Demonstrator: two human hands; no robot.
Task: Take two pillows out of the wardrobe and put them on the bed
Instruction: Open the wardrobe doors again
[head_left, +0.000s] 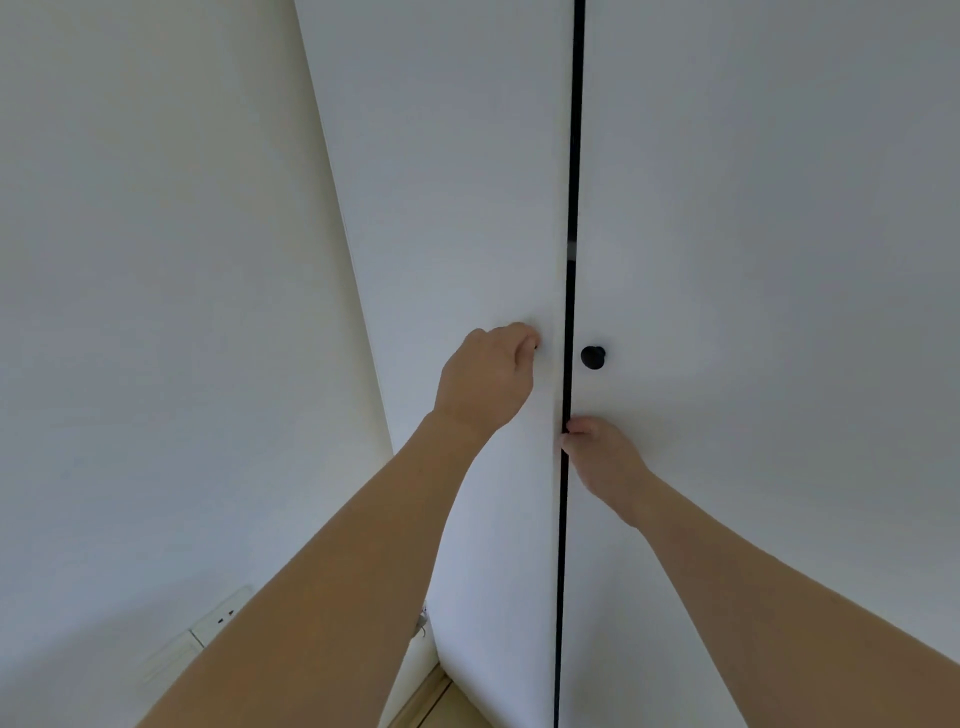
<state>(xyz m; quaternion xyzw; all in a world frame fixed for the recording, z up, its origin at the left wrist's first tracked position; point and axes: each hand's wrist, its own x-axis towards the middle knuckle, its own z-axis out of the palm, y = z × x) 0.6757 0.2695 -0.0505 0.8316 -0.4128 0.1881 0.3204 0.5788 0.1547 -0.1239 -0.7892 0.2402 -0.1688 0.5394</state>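
A white two-door wardrobe fills the view, its left door (457, 208) and right door (753, 208) parted by a narrow dark gap. My left hand (485, 379) is closed around the left door's knob, which the fingers hide. A black round knob (592, 357) shows on the right door. My right hand (605, 460) sits lower, with its fingertips curled into the gap at the door edge. No pillows and no bed are in view.
A plain white wall (156, 312) runs along the left, meeting the wardrobe's side. White wall sockets (218, 621) sit low on that wall. A strip of light wooden floor (436, 701) shows at the bottom.
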